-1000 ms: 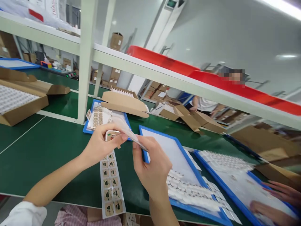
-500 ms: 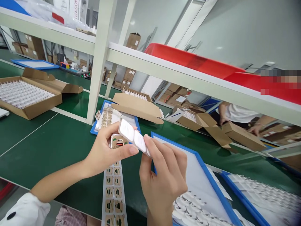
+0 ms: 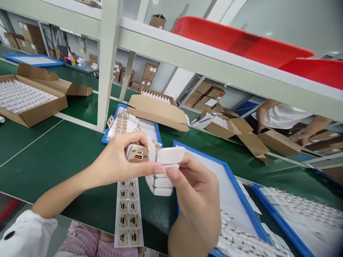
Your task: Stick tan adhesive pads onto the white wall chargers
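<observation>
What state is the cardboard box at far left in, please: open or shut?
Open: the cardboard box has its lid folded back, exposing white pieces.

1. The rear of the charger [image 3: 137, 153] is hidden by the left hand [image 3: 120, 157].
2. The upper end of the label sheet [image 3: 128, 211] is likewise covered.
3. Some right hand [image 3: 199, 192] fingertips are obscured by the white pieces [image 3: 170, 157].
4. A co-worker's torso [image 3: 284, 117] is partly concealed by the shelf [image 3: 214, 64].
5. The rightmost tray [image 3: 281, 219] is cut off.
</observation>
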Demonstrator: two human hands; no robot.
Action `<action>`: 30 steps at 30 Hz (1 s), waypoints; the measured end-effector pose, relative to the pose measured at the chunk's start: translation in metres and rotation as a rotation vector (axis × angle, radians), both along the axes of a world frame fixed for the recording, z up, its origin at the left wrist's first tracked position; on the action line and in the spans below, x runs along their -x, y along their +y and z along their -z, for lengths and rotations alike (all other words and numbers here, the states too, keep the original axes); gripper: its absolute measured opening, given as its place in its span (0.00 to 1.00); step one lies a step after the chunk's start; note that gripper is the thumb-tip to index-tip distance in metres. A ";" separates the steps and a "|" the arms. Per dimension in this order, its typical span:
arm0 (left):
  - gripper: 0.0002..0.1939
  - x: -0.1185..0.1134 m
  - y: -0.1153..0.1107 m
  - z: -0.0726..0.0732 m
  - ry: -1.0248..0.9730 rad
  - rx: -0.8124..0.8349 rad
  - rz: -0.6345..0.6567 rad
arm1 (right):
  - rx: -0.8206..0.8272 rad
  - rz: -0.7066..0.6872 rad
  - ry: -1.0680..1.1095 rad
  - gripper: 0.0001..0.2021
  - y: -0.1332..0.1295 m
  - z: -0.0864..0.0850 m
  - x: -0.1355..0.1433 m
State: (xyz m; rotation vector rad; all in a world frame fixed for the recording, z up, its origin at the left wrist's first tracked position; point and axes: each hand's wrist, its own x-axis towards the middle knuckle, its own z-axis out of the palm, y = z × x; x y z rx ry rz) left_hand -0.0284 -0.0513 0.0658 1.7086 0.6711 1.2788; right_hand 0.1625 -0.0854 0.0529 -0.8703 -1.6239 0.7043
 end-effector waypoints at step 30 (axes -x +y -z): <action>0.09 -0.006 0.002 0.003 0.032 -0.176 -0.140 | -0.295 0.239 0.022 0.05 0.012 0.006 0.006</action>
